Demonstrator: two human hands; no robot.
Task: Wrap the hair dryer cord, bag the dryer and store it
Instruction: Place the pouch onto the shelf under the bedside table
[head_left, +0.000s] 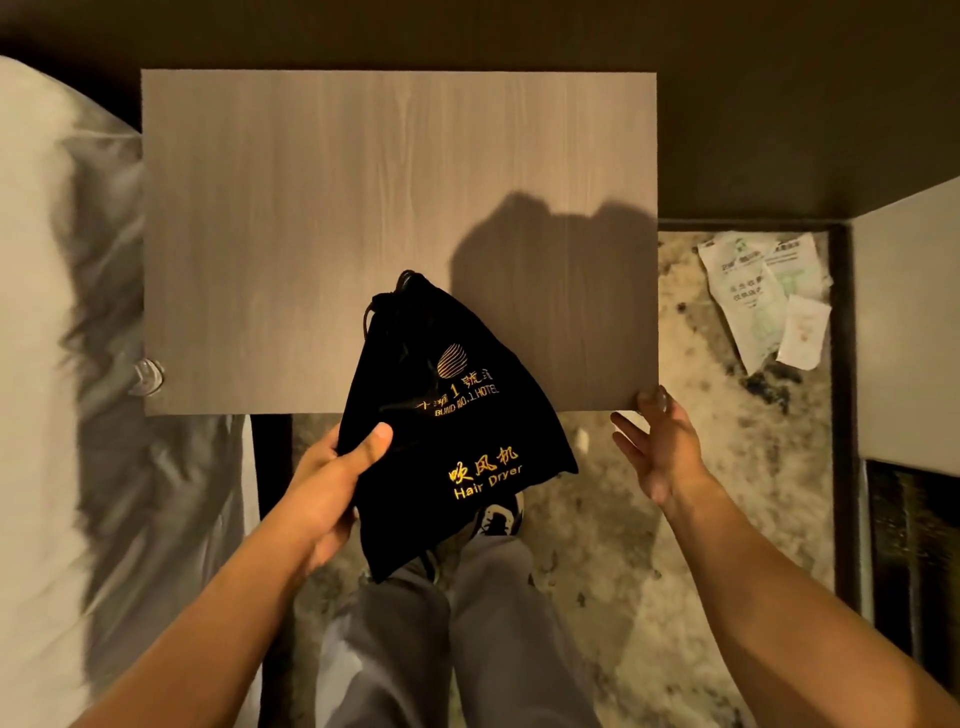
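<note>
Bare forearms (779, 587), no sleeves showing; grey trousers (467, 634); a dark shoe (498, 514), possibly white-patterned.

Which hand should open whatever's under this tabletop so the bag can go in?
The right hand, probably. It is empty and open, its fingers already at the front corner of the wooden tabletop. The left hand is busy gripping the black hair dryer bag.
</note>
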